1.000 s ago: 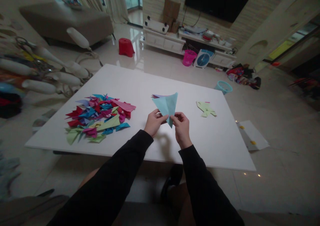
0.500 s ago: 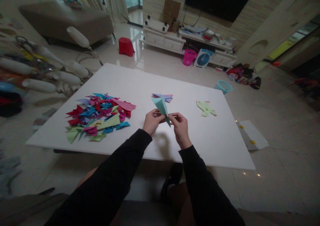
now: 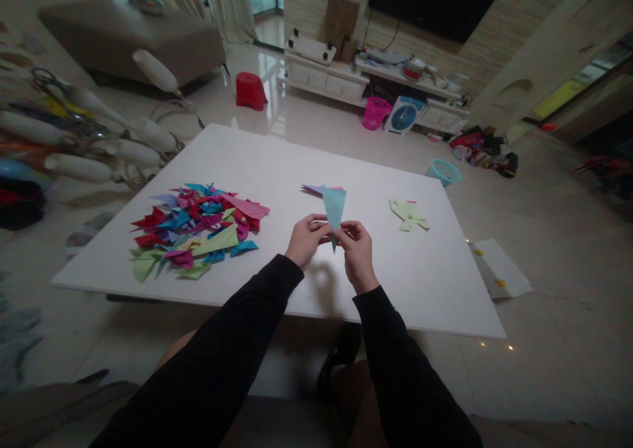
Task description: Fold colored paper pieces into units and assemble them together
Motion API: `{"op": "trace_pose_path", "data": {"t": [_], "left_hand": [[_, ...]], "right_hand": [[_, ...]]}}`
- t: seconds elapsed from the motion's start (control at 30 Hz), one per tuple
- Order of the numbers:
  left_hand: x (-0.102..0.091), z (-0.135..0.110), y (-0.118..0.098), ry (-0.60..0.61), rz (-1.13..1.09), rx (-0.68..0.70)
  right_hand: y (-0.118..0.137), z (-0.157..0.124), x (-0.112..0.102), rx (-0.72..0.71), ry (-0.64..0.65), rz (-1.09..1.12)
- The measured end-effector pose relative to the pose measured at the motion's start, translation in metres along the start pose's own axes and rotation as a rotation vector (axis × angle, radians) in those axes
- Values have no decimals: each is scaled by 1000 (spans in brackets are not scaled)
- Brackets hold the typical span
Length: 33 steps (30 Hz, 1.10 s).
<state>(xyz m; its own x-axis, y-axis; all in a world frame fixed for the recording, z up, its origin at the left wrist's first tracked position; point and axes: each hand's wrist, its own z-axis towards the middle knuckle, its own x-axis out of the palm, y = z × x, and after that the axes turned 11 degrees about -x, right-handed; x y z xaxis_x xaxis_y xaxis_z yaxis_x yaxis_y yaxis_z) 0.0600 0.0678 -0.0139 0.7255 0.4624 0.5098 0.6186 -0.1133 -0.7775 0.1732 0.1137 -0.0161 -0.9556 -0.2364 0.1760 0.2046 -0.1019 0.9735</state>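
A light-blue folded paper (image 3: 335,204), shaped like a long wedge, is held above the white table with its narrow tip pointing down toward me. My left hand (image 3: 307,240) pinches its left edge near the narrow end. From the other side, my right hand (image 3: 357,249) grips the same part between thumb and fingers. Just behind it, a purple and pink folded paper (image 3: 312,189) lies on the table, partly covered by the light-blue one. Off to the right rests a pale green folded paper (image 3: 409,216).
A heap of colourful folded papers (image 3: 198,227) covers the left part of the white table (image 3: 277,161). Beyond the table stand a red stool (image 3: 250,92), a pink basket (image 3: 376,113) and a blue basket (image 3: 444,171). A lamp with white arms (image 3: 155,72) is at the left.
The light-blue folded paper has swung from leaning left to nearly straight, its broad face now toward me. It covers more of the purple paper. Both hands keep their pinch.
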Motion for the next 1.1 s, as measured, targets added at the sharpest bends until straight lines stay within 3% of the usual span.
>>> {"op": "trace_pose_path", "data": {"t": [0.17, 0.47, 0.83, 1.1], "left_hand": [[-2, -1, 3, 7, -9, -3], [-1, -4, 0, 107, 112, 1], [-2, -3, 0, 184, 70, 13], [0, -3, 1, 168, 54, 34]], "right_hand": [[5, -2, 1, 76, 45, 122], [2, 0, -3, -11, 6, -19], [3, 2, -2, -33, -10, 68], [2, 1, 0, -54, 1, 84]]}}
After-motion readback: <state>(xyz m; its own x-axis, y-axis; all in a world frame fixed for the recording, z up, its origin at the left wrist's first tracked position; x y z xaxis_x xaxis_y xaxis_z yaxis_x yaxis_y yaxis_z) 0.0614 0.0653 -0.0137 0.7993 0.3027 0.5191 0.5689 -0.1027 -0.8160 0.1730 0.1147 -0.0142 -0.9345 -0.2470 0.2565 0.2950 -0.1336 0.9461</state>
